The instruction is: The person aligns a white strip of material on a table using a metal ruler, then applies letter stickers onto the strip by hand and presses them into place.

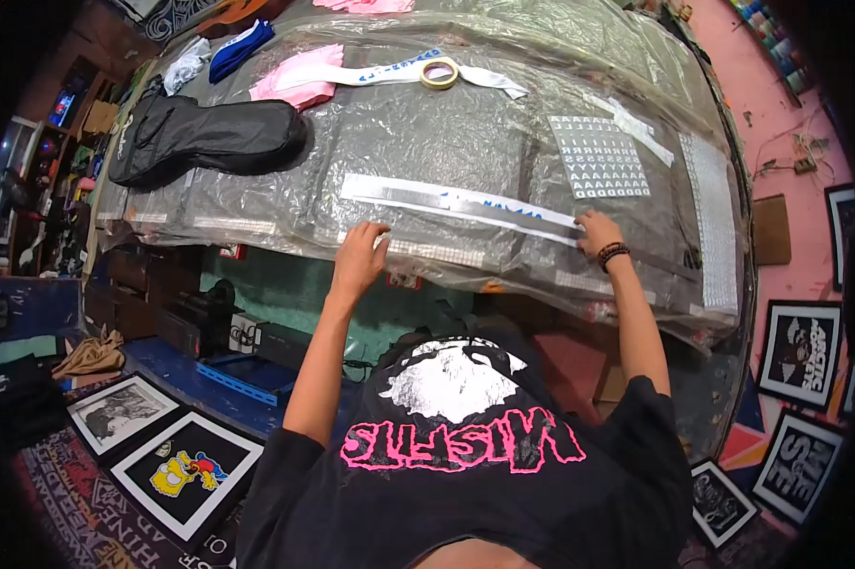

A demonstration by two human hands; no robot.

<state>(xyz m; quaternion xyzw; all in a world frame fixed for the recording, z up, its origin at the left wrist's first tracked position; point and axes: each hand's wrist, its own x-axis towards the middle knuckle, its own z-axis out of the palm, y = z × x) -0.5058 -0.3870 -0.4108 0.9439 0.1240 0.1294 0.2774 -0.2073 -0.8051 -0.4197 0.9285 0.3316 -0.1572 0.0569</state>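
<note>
A long white strip (408, 194) with a grey band and blue lettering lies across the plastic-covered table (427, 133). At the strip's right end, my right hand (599, 234), with a beaded bracelet on the wrist, has its fingertips on or near the strip. My left hand (361, 254) rests at the table's front edge, just below the strip's left part, fingers slightly bent and apart, holding nothing visible. To the right lies a sheet of silver letters (600, 157). A tape roll (439, 73) sits on another white strip (389, 73) farther back.
A black padded case (209, 142) lies at the table's left. Pink cloth (299, 76) and blue cloth (240, 50) are behind it. A patterned sheet (712, 223) lies at the right end. Framed pictures (188, 474) stand low on both sides.
</note>
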